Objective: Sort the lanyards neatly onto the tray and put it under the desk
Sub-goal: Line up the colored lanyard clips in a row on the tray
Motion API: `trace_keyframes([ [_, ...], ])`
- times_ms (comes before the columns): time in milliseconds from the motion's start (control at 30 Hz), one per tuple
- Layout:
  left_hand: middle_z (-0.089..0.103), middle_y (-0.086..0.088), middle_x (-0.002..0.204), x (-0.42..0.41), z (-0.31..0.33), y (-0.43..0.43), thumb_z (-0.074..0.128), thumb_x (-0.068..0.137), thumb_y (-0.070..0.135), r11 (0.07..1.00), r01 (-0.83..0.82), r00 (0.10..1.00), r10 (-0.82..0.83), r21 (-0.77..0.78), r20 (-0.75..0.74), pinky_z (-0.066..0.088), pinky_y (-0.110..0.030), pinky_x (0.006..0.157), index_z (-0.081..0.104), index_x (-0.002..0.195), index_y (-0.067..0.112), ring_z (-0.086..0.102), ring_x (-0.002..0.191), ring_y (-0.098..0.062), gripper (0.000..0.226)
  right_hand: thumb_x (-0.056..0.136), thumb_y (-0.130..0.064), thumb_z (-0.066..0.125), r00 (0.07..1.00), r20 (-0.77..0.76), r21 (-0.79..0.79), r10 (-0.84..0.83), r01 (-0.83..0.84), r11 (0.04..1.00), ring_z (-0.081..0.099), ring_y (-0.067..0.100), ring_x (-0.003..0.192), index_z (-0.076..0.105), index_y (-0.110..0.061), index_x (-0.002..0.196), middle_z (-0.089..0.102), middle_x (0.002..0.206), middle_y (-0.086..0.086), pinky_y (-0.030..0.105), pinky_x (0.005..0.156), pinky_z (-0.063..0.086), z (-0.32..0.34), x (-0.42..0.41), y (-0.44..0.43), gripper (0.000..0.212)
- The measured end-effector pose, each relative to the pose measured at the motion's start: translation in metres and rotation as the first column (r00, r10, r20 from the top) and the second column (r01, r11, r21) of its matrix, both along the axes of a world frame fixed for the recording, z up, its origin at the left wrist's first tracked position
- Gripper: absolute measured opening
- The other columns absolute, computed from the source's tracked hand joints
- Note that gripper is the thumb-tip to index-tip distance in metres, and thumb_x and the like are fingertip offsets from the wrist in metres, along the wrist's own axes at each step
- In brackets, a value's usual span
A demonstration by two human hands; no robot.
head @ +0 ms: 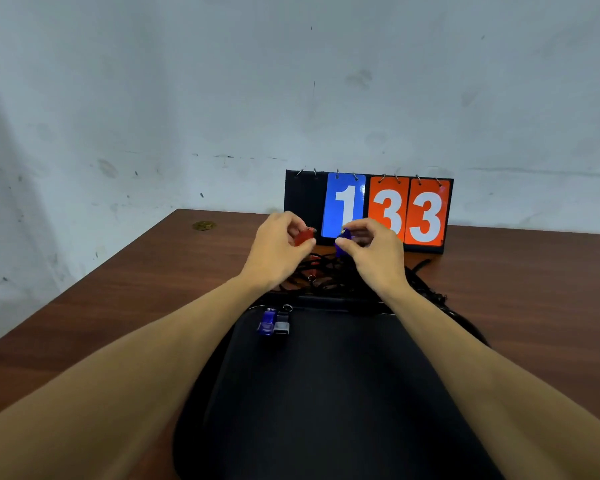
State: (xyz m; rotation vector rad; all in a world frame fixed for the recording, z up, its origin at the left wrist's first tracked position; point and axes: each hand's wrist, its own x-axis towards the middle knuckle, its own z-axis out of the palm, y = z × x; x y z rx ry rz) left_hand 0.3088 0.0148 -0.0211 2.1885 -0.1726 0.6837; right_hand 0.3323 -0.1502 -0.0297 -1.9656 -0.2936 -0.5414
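A black tray [326,393] lies on the brown desk in front of me. At its far left corner rest a blue piece [267,322] and a grey piece [282,325] with a metal ring. Beyond the tray's far edge sits a tangle of black lanyard cords [321,277]. My left hand [278,251] is raised above the tangle, pinching a red piece [305,236]. Close beside it, my right hand [371,252] pinches a blue piece [342,244]. Cords hang down from both pieces into the pile.
A flip scoreboard [369,211] showing 1, 3, 3 stands behind my hands near the wall. A round brass fitting [204,225] is set in the desk's [118,299] far left corner. More black cord [440,299] trails along the tray's right side.
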Motion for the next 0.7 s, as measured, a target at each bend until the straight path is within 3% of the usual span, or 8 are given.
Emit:
trace_keyframes([
  [133, 0.058, 0.011, 0.082, -0.01, 0.008, -0.004, 0.073, 0.081, 0.024, 0.993, -0.001, 0.999, 0.005, -0.12, 0.038, 0.046, -0.008, 0.065, 0.056, 0.093, 0.021, 0.055, 0.071, -0.004, 0.021, 0.08, -0.011, 0.075, 1.0, 0.027, 0.197, -0.006, 0.0, 0.98, 0.064, 0.005, 0.089, 0.062, -0.013, 0.1, 0.066, 0.099, -0.001, 0.012, 0.073, 0.053, 0.007, -0.01, -0.003, 0.024],
  [267, 0.062, 0.001, 0.089, -0.024, 0.01, -0.004, 0.071, 0.083, 0.023, 0.968, 0.029, 1.0, -0.03, -0.249, -0.002, 0.057, -0.031, 0.077, 0.059, 0.104, 0.02, 0.065, 0.078, -0.016, 0.025, 0.082, -0.01, 0.072, 1.0, -0.009, 0.23, 0.005, -0.003, 0.973, 0.064, 0.01, 0.096, 0.064, -0.017, 0.105, 0.065, 0.103, -0.002, 0.02, 0.077, 0.054, 0.009, -0.026, -0.014, 0.026],
  [333, 0.065, -0.002, 0.095, -0.035, 0.01, -0.003, 0.07, 0.085, 0.023, 0.985, 0.054, 0.998, -0.06, -0.165, -0.031, 0.057, -0.036, 0.081, 0.063, 0.106, 0.021, 0.067, 0.082, -0.019, 0.022, 0.083, -0.01, 0.07, 0.996, -0.068, 0.185, 0.051, -0.038, 0.982, 0.064, 0.014, 0.1, 0.067, -0.02, 0.103, 0.065, 0.101, -0.003, 0.031, 0.082, 0.057, 0.006, -0.036, -0.018, 0.023],
  [400, 0.067, 0.001, 0.098, -0.048, 0.009, -0.002, 0.07, 0.085, 0.022, 0.995, 0.084, 0.995, -0.087, -0.054, -0.049, 0.056, -0.031, 0.083, 0.067, 0.1, 0.023, 0.066, 0.085, -0.013, 0.016, 0.084, -0.009, 0.068, 0.988, -0.135, 0.121, 0.081, -0.064, 0.991, 0.063, 0.014, 0.102, 0.07, -0.02, 0.099, 0.065, 0.099, -0.006, 0.035, 0.086, 0.056, 0.001, -0.049, -0.022, 0.018],
  [533, 0.068, 0.008, 0.099, -0.074, -0.001, 0.001, 0.073, 0.081, 0.021, 0.993, 0.118, 0.988, -0.115, 0.019, -0.105, 0.054, -0.024, 0.083, 0.069, 0.096, 0.024, 0.064, 0.089, -0.006, 0.016, 0.084, -0.01, 0.069, 0.978, -0.193, 0.008, 0.082, -0.082, 0.997, 0.062, 0.01, 0.095, 0.071, -0.019, 0.099, 0.066, 0.099, -0.005, 0.024, 0.082, 0.052, -0.01, -0.073, -0.026, 0.017],
  [700, 0.069, 0.01, 0.091, -0.095, -0.015, 0.003, 0.079, 0.075, 0.021, 0.982, 0.16, 0.976, -0.142, 0.105, -0.165, 0.052, -0.019, 0.084, 0.07, 0.096, 0.024, 0.064, 0.086, -0.001, 0.023, 0.084, -0.014, 0.07, 0.986, -0.151, -0.215, 0.074, -0.106, 0.971, 0.057, 0.002, 0.09, 0.072, -0.019, 0.103, 0.065, 0.099, -0.009, 0.006, 0.071, 0.038, -0.022, -0.088, -0.027, 0.02],
])
